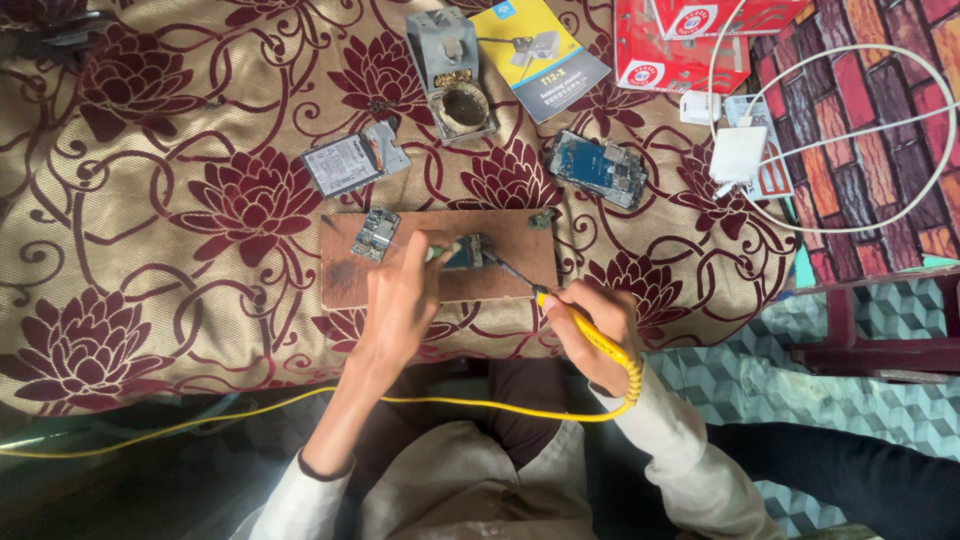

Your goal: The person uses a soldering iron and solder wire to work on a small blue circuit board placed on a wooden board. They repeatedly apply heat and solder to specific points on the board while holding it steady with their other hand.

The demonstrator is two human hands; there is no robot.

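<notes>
1. The bed cover (pixel 150 250), gold with maroon flowers, carries everything; the wooden board (pixel 440 290) near its front edge is the landmark for what follows.
2. On the board lie two small circuit boards: one loose circuit board (pixel 375 235) at its left end, and the held circuit board (pixel 468 252) at its middle.
3. Beyond the board stand one soldering-iron stand (pixel 450 75) with a brass-wool cup, one booklet (pixel 540 55) beside it, one phone battery module (pixel 355 160) to the rear left, and one larger blue phone board (pixel 598 170) to the rear right.
4. Far right of the board sit one white charger (pixel 738 155) with its looped cable and one red package (pixel 685 45).
5. The left hand (pixel 400 300) rests on the board, fingers closed round the held circuit board's near edge, pinning it.
6. The right hand (pixel 590 330), just right of the board, has its fingers wrapped shut round one yellow soldering iron (pixel 585 330), its tip (pixel 505 265) at the held board's right edge.
7. The step looks like soldering a joint; judging from this, the next move calls for a steady tip and an unmoved board.
8. One yellow cord (pixel 300 402) trails left below the board.
</notes>
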